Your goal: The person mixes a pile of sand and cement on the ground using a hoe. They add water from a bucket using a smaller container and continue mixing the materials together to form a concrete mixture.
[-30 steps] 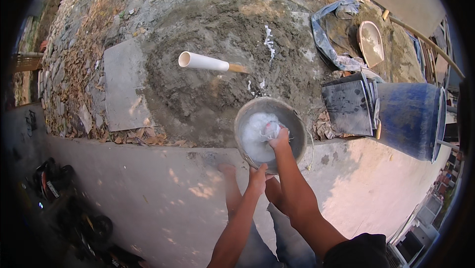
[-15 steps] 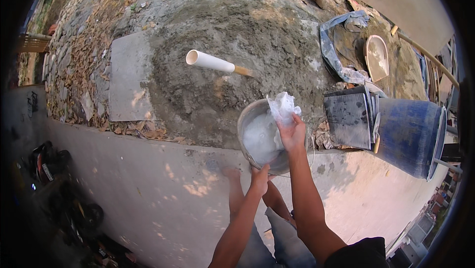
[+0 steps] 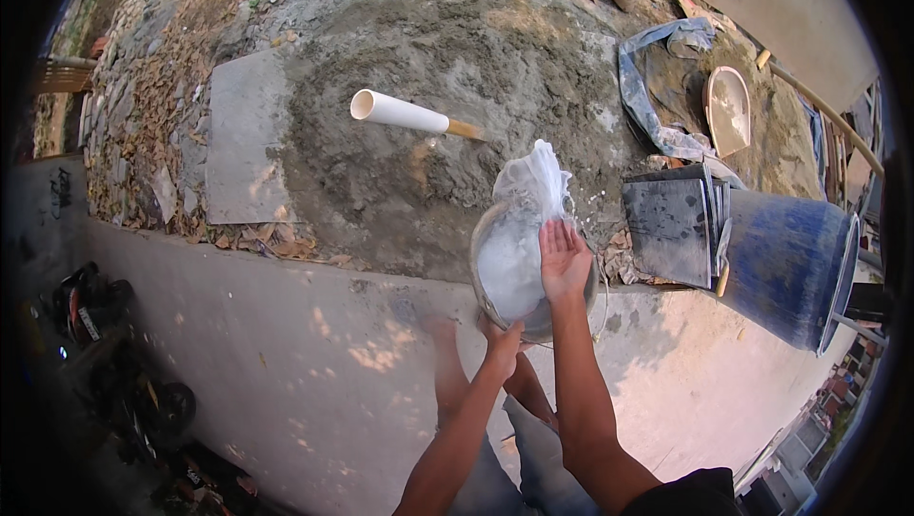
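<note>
My left hand [image 3: 501, 345] is closed on the near rim of a bucket [image 3: 479, 297], which I hold tilted above the edge of a wet grey mortar bed [image 3: 371, 49]. Cloudy whitish water [image 3: 505, 273] fills part of it. Over the bucket's right side is my right hand [image 3: 566, 259], palm up with fingers stretched out and nothing gripped. A sheet of splashing water [image 3: 535, 181] flies off beyond its fingertips toward the mortar. From the mortar sticks out a wooden handle [image 3: 466, 129] with a white pipe [image 3: 405, 113] on its end; its lower end is hidden.
On the right lie a blue drum [image 3: 785, 259], stacked dark tiles [image 3: 666, 226], a shallow scoop-shaped pan [image 3: 728, 111] and blue plastic sheeting [image 3: 633, 88]. A flat slab [image 3: 246, 149] borders the mortar at left. Motorcycles [image 3: 124, 364] stand at lower left.
My right hand has opened from a cupped shape and the water has been flung forward, spreading into a taller splash. The bucket has shifted slightly right, with my left hand still on it.
</note>
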